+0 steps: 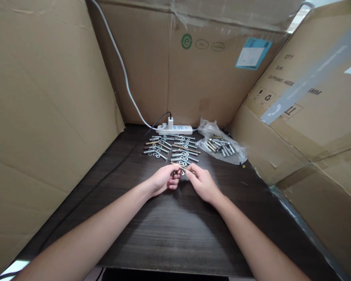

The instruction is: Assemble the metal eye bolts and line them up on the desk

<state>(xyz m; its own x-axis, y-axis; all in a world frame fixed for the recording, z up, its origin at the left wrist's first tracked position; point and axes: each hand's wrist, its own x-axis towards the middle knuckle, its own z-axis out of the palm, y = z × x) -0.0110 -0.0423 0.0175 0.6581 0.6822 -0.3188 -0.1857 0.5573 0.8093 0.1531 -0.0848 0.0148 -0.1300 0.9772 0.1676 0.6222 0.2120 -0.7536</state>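
Left hand (pixel 167 180) and right hand (pixel 203 182) pinch a small metal part (pixel 182 168) between fingers over near-middle tabletop (pixel 169 234), seemingly mid-handling; bolts (pixel 193 150), washers (pixel 158 156) beyond look loose, apparently left, finished count unclear.

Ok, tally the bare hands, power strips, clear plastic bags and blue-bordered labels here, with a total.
Left bare hand and right bare hand: 2
White plastic power strip: 1
Clear plastic bag: 1
Blue-bordered paper label: 1
Total: 5
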